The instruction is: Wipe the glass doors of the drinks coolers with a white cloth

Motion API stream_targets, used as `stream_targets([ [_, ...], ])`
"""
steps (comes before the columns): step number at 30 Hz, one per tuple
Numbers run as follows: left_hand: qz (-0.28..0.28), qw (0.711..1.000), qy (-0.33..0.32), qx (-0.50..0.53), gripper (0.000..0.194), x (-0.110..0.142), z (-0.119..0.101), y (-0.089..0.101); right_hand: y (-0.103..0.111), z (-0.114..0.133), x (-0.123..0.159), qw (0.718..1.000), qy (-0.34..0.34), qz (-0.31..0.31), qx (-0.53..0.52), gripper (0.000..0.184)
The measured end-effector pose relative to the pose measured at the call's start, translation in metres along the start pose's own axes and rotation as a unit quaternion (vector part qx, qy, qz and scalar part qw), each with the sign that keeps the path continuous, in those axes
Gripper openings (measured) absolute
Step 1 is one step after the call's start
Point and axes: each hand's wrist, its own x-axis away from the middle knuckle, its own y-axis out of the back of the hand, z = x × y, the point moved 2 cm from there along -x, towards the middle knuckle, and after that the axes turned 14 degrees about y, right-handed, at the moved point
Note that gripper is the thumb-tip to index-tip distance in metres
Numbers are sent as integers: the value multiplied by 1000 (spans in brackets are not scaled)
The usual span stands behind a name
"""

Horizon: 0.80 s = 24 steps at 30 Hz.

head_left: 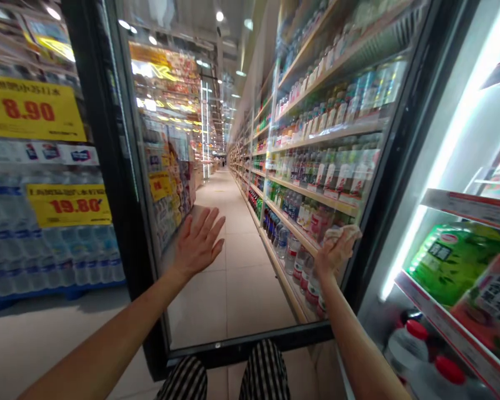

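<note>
A glass cooler door with a black frame stands swung open in front of me. My left hand lies flat against the glass, fingers stretched and spread. My right hand presses a crumpled pale cloth onto the glass near the door's right frame edge. My knees in black-and-white checked trousers show below the door.
The lit cooler interior at the right holds green and red packs and red-capped bottles. Stacked water packs with yellow price signs stand at the left. Through the glass a long aisle runs away between drink shelves.
</note>
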Motion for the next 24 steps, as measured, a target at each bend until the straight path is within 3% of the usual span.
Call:
stream_targets([
  [2, -4, 1000, 3, 4, 65, 0, 0, 0, -2, 17, -1, 1000, -4, -4, -12, 54],
  [4, -4, 1000, 5, 8, 66, 0, 1, -1, -5, 52, 7, 989, 131, 39, -47, 52],
  [6, -2, 1000, 7, 10, 67, 0, 2, -1, -7, 77, 15, 948, 291, 101, -80, 50],
  [7, 0, 1000, 8, 10, 67, 0, 2, -1, -6, 79, 17, 931, 336, 119, -84, 50],
  [9, 3, 1000, 7, 7, 66, 0, 1, 0, -3, 58, 8, 943, 310, 106, -57, 50],
  [12, -2, 1000, 3, 3, 67, 0, 1, 1, 1, 13, -18, 995, 97, 12, 4, 52],
  [14, -2, 1000, 4, 6, 67, 0, 1, 0, 0, 12, -26, 999, 39, -15, 11, 53],
  [15, 0, 1000, 6, 10, 67, 0, 1, 0, -2, 23, -24, 998, 62, -10, 3, 53],
  [17, 1, 1000, 10, 19, 66, 0, 2, -1, -7, 60, -13, 983, 181, 25, -27, 53],
  [20, -4, 1000, 8, 17, 65, -1, 2, 0, -10, 97, 6, 927, 358, 88, -71, 53],
  [22, -5, 1000, 4, 9, 64, -1, 1, 0, -8, 83, 2, 925, 363, 91, -66, 52],
  [24, -5, 1000, 2, 6, 62, 0, 0, 1, -7, 48, -16, 965, 254, 54, -41, 52],
])
